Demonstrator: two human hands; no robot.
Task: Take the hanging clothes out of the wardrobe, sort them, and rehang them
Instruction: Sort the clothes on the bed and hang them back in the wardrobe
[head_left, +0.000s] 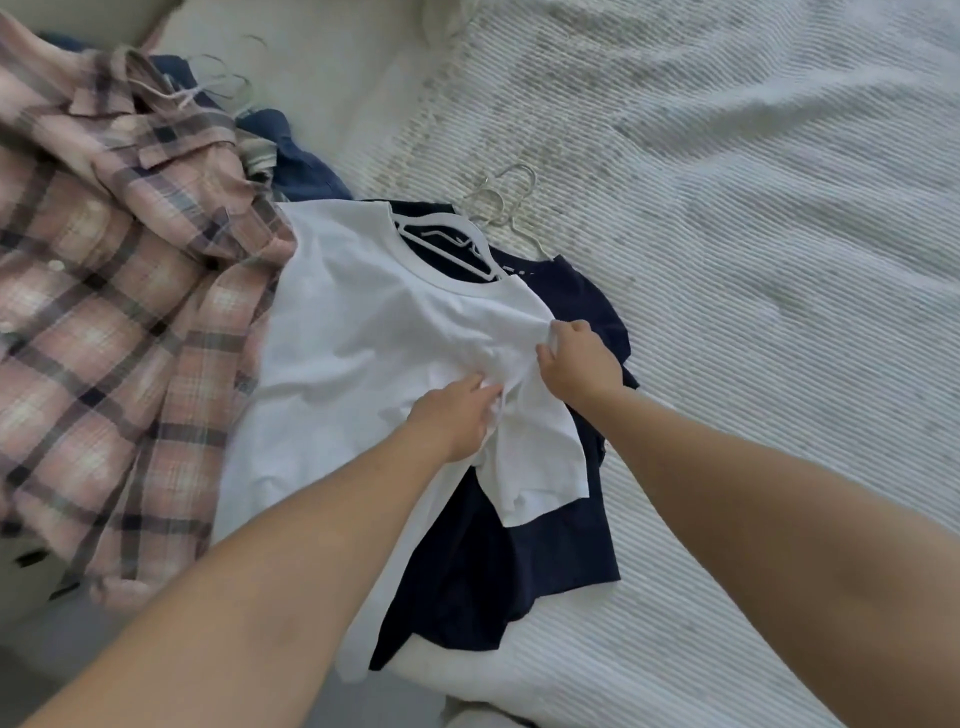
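A white T-shirt (353, 332) lies spread on the bed, on top of a navy T-shirt (550, 551). A white hanger (457, 244) shows inside the white shirt's neck opening. My left hand (452, 421) grips bunched white fabric near the shirt's right sleeve. My right hand (576, 364) pinches the same shirt's cloth just to the right of the left hand. The two hands are close together over the sleeve area.
A pink plaid shirt (104, 312) lies heaped at the left, over blue garments (296, 161) with hanger hooks sticking out. More white hanger hooks (504, 202) lie beyond the navy shirt. The ribbed white bedcover (753, 234) stretches to the right.
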